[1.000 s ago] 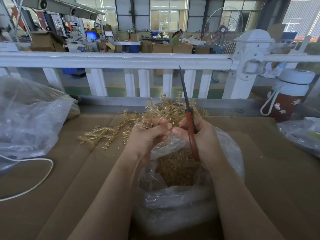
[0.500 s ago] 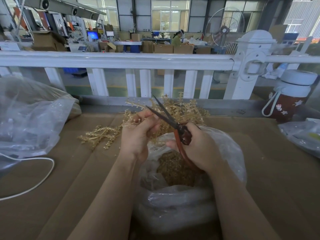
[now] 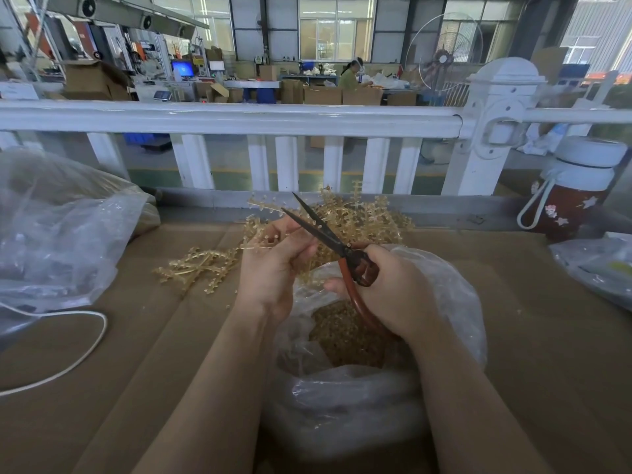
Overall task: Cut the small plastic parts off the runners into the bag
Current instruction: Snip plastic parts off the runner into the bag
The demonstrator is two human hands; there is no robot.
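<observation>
My left hand (image 3: 273,268) pinches a thin amber plastic runner (image 3: 260,241) that sticks out to the left above the bag. My right hand (image 3: 393,292) grips red-handled scissors (image 3: 342,248); their dark blades are spread and point up-left, just above my left fingers. Below both hands stands a clear plastic bag (image 3: 455,302) with a heap of small cut amber parts (image 3: 342,336) inside. A pile of uncut runners (image 3: 362,217) lies behind the hands, and more runners (image 3: 195,268) lie to the left on the cardboard.
Brown cardboard (image 3: 530,336) covers the table. A big clear bag (image 3: 58,227) and a white cable (image 3: 68,364) lie at the left. A red bottle with a white lid (image 3: 574,196) and another bag (image 3: 602,268) are at the right. A white railing (image 3: 239,118) runs behind.
A second ago the scissors stood upright with blades together. They tipped left and their blades spread over the runner. My left hand rose slightly; little differs from half a second ago.
</observation>
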